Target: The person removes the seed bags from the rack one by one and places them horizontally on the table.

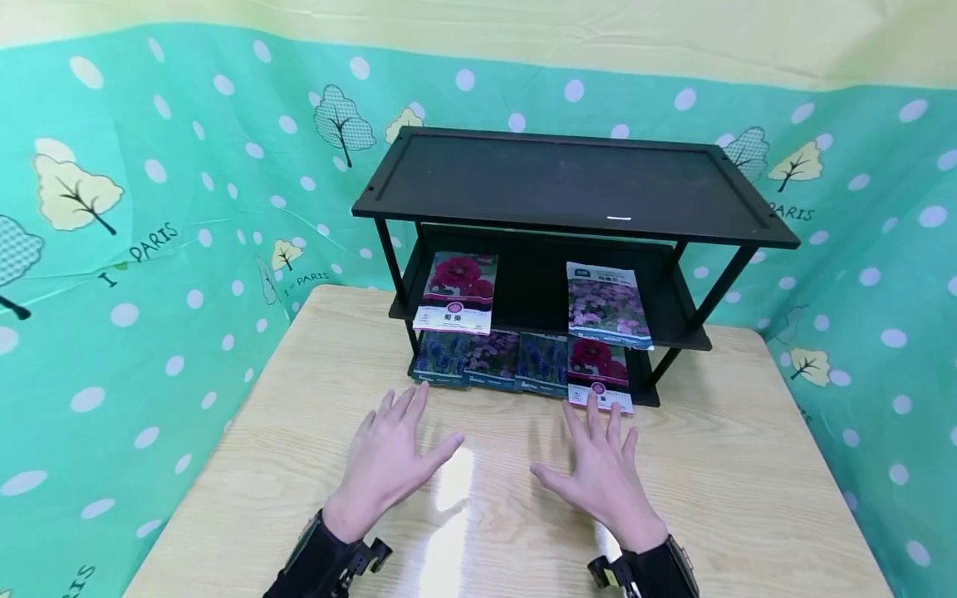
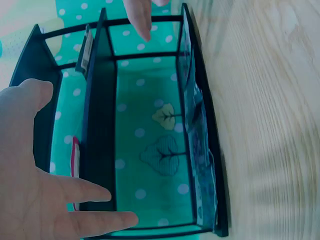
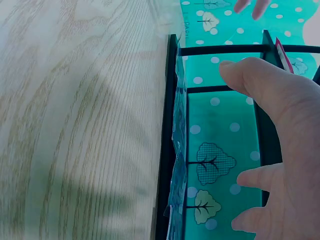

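Note:
My left hand [image 1: 389, 457] is spread over the table before the shelf's left side, holding nothing. My right hand [image 1: 601, 473], also spread and holding nothing, has its fingertips overlapping the lower edge of a pink-flower seed packet [image 1: 598, 365] in the head view. That packet lies on the bottom tier beside a blue-flower packet [image 1: 543, 361], a purple-flower packet [image 1: 491, 357] and another blue-flower packet [image 1: 441, 355]. On the middle tier are a pink-flower packet [image 1: 458, 291] at left and a light purple-flower packet [image 1: 607, 303] at right.
The black three-tier shelf [image 1: 576, 183] stands at the back of the wooden table [image 1: 299, 432]. A small white mark [image 1: 618, 218] shows on its top board. Behind and at both sides hangs a green dotted cloth [image 1: 187, 208] with tree prints.

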The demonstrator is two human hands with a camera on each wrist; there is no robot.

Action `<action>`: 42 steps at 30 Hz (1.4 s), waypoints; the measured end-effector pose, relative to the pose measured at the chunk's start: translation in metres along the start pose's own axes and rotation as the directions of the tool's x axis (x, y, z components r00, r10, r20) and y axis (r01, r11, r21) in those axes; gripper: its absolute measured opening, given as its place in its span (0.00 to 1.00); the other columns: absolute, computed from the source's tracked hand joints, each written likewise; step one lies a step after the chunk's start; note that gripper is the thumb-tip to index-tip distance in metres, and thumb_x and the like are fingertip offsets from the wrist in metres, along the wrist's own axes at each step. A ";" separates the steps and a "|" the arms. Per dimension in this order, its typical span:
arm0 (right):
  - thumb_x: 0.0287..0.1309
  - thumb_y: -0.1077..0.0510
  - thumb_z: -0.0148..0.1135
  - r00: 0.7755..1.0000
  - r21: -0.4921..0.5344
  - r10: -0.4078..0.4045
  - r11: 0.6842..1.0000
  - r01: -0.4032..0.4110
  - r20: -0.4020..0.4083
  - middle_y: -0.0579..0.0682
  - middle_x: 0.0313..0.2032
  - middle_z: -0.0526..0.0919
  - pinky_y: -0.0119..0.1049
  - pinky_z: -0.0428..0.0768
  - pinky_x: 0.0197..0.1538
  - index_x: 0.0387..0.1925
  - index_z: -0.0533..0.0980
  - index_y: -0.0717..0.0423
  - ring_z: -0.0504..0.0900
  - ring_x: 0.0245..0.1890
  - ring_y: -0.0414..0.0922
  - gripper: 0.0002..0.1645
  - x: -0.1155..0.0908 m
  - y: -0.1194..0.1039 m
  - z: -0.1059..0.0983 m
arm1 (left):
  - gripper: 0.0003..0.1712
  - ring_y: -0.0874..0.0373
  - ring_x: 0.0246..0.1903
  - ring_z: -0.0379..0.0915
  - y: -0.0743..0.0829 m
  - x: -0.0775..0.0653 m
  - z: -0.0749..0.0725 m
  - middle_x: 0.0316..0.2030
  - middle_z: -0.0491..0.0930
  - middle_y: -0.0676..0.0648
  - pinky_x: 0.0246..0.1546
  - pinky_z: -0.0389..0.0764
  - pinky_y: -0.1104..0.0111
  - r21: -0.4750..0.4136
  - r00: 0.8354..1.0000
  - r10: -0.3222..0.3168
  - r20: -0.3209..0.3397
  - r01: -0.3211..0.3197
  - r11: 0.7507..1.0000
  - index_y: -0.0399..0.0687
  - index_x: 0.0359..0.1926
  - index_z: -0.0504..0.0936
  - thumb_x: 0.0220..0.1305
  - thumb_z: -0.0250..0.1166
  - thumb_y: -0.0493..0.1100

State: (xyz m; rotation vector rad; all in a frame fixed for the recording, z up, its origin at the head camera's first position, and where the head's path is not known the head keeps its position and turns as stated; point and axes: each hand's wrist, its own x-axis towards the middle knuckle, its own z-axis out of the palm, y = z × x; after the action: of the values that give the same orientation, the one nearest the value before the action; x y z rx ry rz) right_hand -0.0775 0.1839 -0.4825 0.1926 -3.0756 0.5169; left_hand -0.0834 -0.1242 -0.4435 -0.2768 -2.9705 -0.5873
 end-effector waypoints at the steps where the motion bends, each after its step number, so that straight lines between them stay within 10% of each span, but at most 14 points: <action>1: 0.49 0.20 0.68 1.000 0.001 0.001 1.000 -0.001 0.000 0.68 0.79 0.48 0.86 0.44 0.66 0.78 0.61 0.51 0.39 0.77 0.78 0.65 0.000 0.000 0.000 | 0.57 0.32 0.72 0.63 -0.002 0.001 -0.001 0.72 0.71 0.38 0.65 0.69 0.33 -0.001 1.000 -0.002 -0.003 0.002 1.000 0.47 0.77 0.65 0.62 0.54 0.82; 16: 0.51 0.22 0.68 0.999 0.001 0.027 1.000 -0.028 0.028 0.67 0.80 0.45 0.86 0.44 0.65 0.77 0.63 0.47 0.40 0.76 0.81 0.60 -0.003 0.003 0.004 | 0.57 0.35 0.60 0.78 -0.025 0.020 -0.029 0.62 0.80 0.34 0.33 0.86 0.49 -0.041 0.976 -0.203 0.081 0.207 0.978 0.42 0.67 0.77 0.64 0.44 0.85; 29: 0.50 0.22 0.68 0.998 -0.015 0.056 0.998 -0.055 0.037 0.66 0.80 0.45 0.86 0.44 0.65 0.77 0.64 0.47 0.39 0.75 0.81 0.60 -0.002 0.008 0.003 | 0.65 0.39 0.40 0.85 -0.046 0.084 -0.054 0.61 0.79 0.31 0.14 0.68 0.62 -0.127 0.982 -0.179 0.054 0.185 0.975 0.47 0.83 0.39 0.64 0.41 0.86; 34: 0.50 0.21 0.68 0.999 -0.012 0.044 0.999 -0.044 0.028 0.67 0.80 0.47 0.86 0.45 0.65 0.77 0.64 0.47 0.40 0.75 0.81 0.61 -0.001 0.008 0.005 | 0.64 0.47 0.21 0.75 -0.049 0.111 -0.063 0.47 0.83 0.32 0.13 0.62 0.62 -0.150 0.984 -0.171 0.058 0.178 0.973 0.50 0.83 0.36 0.63 0.41 0.86; 42: 0.51 0.22 0.68 1.000 -0.010 0.028 1.000 -0.028 0.011 0.66 0.80 0.47 0.86 0.47 0.65 0.77 0.65 0.46 0.41 0.76 0.80 0.59 0.004 0.008 0.002 | 0.64 0.49 0.18 0.74 -0.040 0.132 -0.076 0.62 0.77 0.32 0.11 0.57 0.63 -0.217 0.994 -0.103 -0.038 0.093 0.972 0.52 0.83 0.38 0.63 0.50 0.84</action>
State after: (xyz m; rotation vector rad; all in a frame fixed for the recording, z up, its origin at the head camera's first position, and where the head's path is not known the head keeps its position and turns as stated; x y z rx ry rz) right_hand -0.0827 0.1904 -0.4863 0.1529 -3.0950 0.5030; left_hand -0.2159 -0.1692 -0.3705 -0.1301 -2.8877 -0.9154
